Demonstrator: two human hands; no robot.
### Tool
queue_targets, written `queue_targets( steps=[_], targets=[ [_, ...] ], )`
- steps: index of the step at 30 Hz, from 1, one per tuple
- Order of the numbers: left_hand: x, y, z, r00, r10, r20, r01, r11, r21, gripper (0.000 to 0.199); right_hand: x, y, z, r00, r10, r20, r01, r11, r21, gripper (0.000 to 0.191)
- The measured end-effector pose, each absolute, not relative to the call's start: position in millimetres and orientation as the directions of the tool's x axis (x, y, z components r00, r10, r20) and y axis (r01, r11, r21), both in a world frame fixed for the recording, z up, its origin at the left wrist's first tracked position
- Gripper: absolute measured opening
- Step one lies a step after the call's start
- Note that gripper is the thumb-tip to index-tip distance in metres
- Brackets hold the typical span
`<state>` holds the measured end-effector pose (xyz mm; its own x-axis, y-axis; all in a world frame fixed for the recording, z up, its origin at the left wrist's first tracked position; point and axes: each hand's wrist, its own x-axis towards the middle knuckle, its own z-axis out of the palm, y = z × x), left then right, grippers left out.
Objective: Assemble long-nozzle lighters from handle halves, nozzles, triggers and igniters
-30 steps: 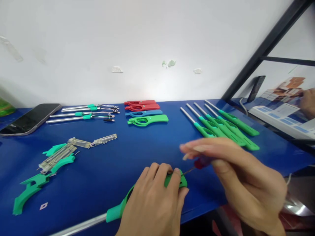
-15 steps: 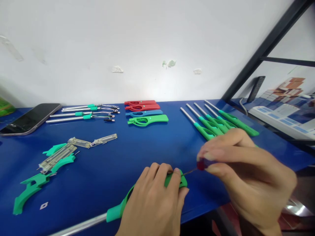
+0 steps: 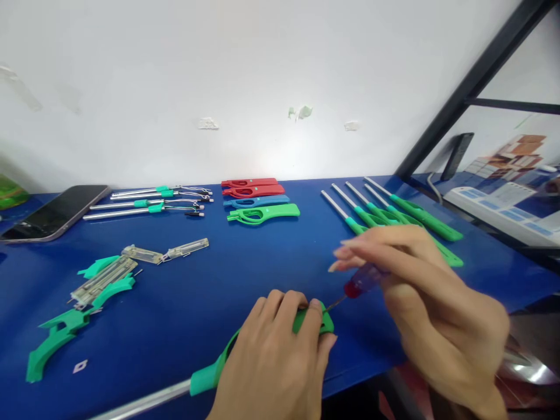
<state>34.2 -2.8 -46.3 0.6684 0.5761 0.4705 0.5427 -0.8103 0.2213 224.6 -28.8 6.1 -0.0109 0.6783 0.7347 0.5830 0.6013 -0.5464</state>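
A green lighter with a long metal tube lies at the front of the blue table. My left hand is wrapped over its handle and presses it down. My right hand holds a small screwdriver with a red and clear purplish handle; the handle sits against the palm side, with the fingertips stretched past it. The screwdriver's thin shaft slants down to the end of the green handle, beside my left fingers. Its very tip is too small to make out.
Behind lie red handle shells, a blue shell and a green shell. Metal tubes with wires and a phone are back left. Clear lighter bodies and teal parts lie left, assembled green lighters right.
My right hand has shifted its grip on the screwdriver; its fingertips now reach out past the handle. The screwdriver is tilted more steeply. My left hand and the green lighter have stayed in place.
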Motion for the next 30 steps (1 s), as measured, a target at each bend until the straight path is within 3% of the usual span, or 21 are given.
queue_targets(
  steps=[2, 6, 11, 16, 19, 22, 24, 27, 30],
  targets=[
    [33.9, -3.1, -46.0, 0.667, 0.574, 0.475, 0.540, -0.812, 0.222, 0.023, 224.8, -30.0, 7.0, -0.022, 0.670, 0.742, 0.545, 0.631, -0.553, 0.046],
    [32.9, -3.9, -44.2, 0.666, 0.574, 0.476, 0.538, -0.812, 0.226, 0.023, 222.2, -31.3, 9.0, 0.054, 0.618, 0.784, 0.573, 0.624, -0.531, 0.040],
    [33.7, -3.1, -43.8, 0.662, 0.584, 0.470, 0.549, -0.804, 0.227, 0.022, 220.9, -32.7, 8.3, 0.019, 0.691, 0.722, 0.572, 0.585, -0.575, 0.038],
    [33.8, -3.0, -44.0, 0.661, 0.580, 0.476, 0.547, -0.807, 0.223, 0.024, 218.5, -28.5, 7.8, 0.093, 0.561, 0.822, 0.536, 0.668, -0.516, 0.038],
    [33.9, -3.2, -44.8, 0.656, 0.578, 0.485, 0.543, -0.808, 0.229, 0.022, 218.2, -29.6, 8.6, 0.071, 0.629, 0.774, 0.563, 0.615, -0.551, 0.028],
    [34.6, -3.2, -45.6, 0.651, 0.580, 0.490, 0.549, -0.805, 0.223, 0.022, 217.8, -32.4, 8.4, 0.038, 0.716, 0.697, 0.500, 0.590, -0.634, 0.040],
    [34.9, -3.2, -45.4, 0.660, 0.577, 0.480, 0.545, -0.808, 0.222, 0.023, 216.6, -32.4, 8.0, 0.056, 0.682, 0.729, 0.485, 0.620, -0.617, 0.045],
    [35.2, -2.9, -44.4, 0.666, 0.583, 0.466, 0.543, -0.807, 0.234, 0.023, 215.3, -31.3, 8.6, 0.102, 0.627, 0.772, 0.541, 0.617, -0.572, 0.036],
    [35.1, -2.5, -44.4, 0.653, 0.586, 0.480, 0.548, -0.803, 0.235, 0.022, 217.5, -33.2, 12.0, 0.069, 0.699, 0.712, 0.553, 0.567, -0.610, 0.027]
  ],
)
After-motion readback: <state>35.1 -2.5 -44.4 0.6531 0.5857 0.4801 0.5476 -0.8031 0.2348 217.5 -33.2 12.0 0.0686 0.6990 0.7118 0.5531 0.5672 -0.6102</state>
